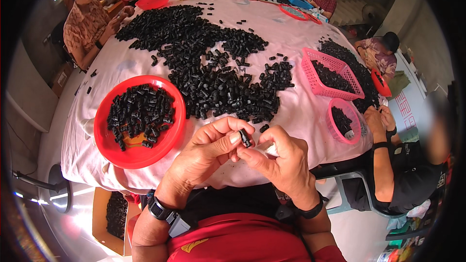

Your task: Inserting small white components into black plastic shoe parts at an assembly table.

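Observation:
In front of me, just over the table's near edge, my left hand (204, 149) pinches a small black plastic piece (244, 138), roughly cylindrical, between thumb and fingers. My right hand (286, 165) is close beside it, its thumb and fingertips near the piece's lower end. Something small and whitish (272, 150) shows between the right thumb and forefinger; its kind is not clear. Beyond my hands spreads a large heap of similar black pieces (213, 82). To the left, a round red tray (104, 148) holds many more of them.
A pink cloth (272, 24) covers the table. On the right stand a pink perforated basket (313, 80) and a round pink basket (335, 128), both with black pieces. A co-worker's hands (381, 123) work nearby at right; others sit around. A cardboard box (101, 213) of black pieces lies below left.

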### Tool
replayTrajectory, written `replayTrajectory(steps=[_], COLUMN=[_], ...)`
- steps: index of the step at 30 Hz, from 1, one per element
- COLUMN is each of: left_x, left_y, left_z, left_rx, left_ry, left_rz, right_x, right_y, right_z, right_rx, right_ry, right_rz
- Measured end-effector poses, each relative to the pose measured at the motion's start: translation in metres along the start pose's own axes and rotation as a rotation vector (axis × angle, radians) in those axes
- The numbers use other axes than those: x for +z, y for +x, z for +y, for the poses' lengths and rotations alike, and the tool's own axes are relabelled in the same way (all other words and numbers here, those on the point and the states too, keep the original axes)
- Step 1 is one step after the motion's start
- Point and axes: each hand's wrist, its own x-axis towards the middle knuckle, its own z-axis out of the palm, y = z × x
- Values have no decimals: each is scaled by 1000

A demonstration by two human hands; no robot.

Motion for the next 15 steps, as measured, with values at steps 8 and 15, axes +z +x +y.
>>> replayTrajectory(steps=[8, 15], left_x=[3, 3], left_y=[1, 2], left_z=[-4, -3], left_rx=[-5, -11], left_ry=[79, 88], left_rz=[-29, -25], right_x=[-1, -1], right_y=[2, 2], right_z=[5, 1], right_rx=[3, 19], right_ry=[-126, -224], right_rz=[-59, -70])
